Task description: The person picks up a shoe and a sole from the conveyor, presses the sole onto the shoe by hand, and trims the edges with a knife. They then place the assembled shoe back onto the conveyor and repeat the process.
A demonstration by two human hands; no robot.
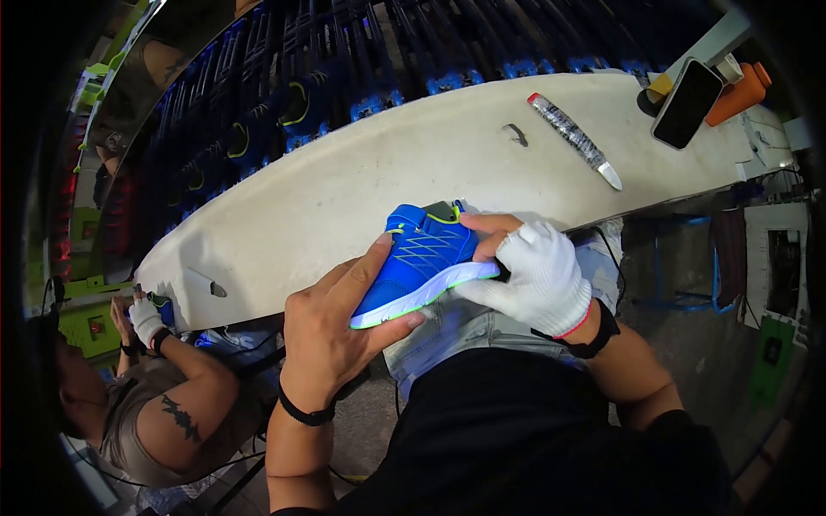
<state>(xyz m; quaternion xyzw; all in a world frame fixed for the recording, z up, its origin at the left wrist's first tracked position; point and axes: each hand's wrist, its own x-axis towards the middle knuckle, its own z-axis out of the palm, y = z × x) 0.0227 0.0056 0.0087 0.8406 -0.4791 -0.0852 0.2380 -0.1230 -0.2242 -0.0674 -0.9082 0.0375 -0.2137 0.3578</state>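
A blue sneaker (423, 256) with lime trim and a white sole edged in green is held above the near edge of the pale worktable (344, 202). Bare and wrapped round the toe end, my left hand (331, 314) has its thumb along the sole and its fingers on the upper. My right hand (538, 271), in a white glove that leaves fingertips uncovered, grips the heel end, forefinger by the collar. The far side of the shoe is hidden. Dark bands circle both my wrists.
A knife with a wrapped handle (575, 138) lies on the table, beside a small dark strip (516, 134). A phone (688, 103) and an orange container (742, 93) stand far right. Behind runs a dark rack (413, 52) with shoes. At left, a co-worker (185, 404) handles another shoe.
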